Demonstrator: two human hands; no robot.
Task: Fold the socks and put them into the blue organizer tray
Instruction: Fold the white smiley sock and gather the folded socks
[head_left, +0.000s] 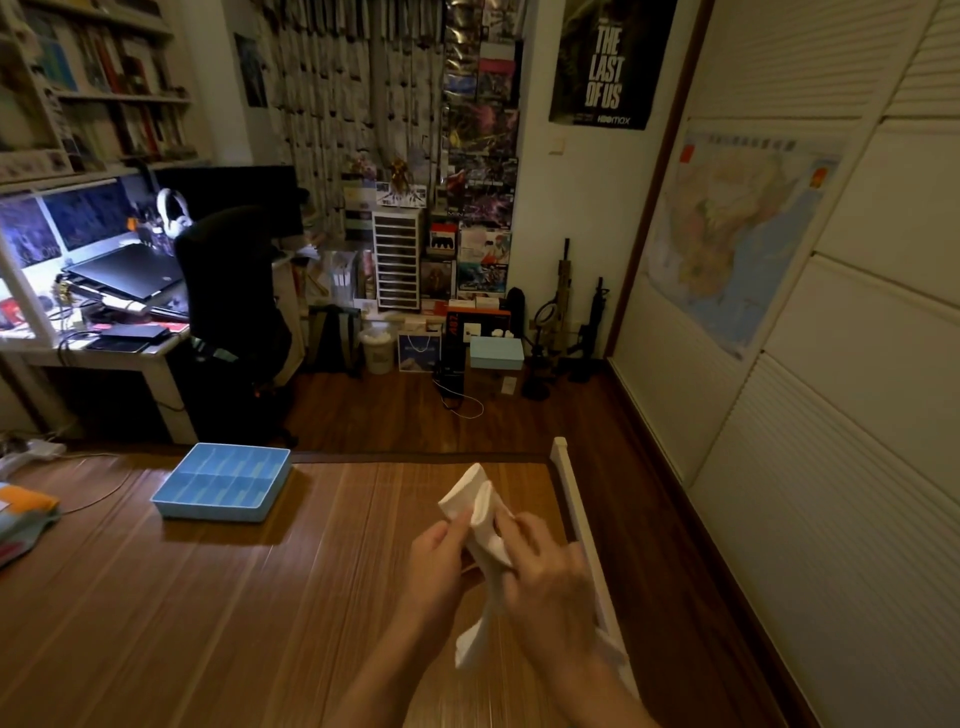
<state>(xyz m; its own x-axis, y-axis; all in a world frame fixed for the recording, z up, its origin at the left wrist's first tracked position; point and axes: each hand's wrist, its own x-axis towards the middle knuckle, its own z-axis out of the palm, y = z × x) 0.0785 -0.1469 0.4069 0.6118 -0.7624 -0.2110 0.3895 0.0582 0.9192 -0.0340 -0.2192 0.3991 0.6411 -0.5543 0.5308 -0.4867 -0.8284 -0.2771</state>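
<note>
The sock (470, 496) is white cloth, soft and matt, creased where it bends. The tray (208, 512) is pale blue plastic, smooth with a faint sheen. The mat (234, 597) under it is made of fine brown strips, wood or bamboo, and shines in streaks. The floor (389, 410) is dark polished wood boards. The doors (831, 467) are cream and matt, some panels finely ribbed. The poster (608, 62) is glossy paper and the map (737, 223) duller paper. The chair (228, 280) is black and matt.

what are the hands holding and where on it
A white sock. The left hand pinches its upper part and the right hand grips its middle; the lower end hangs free.
</note>
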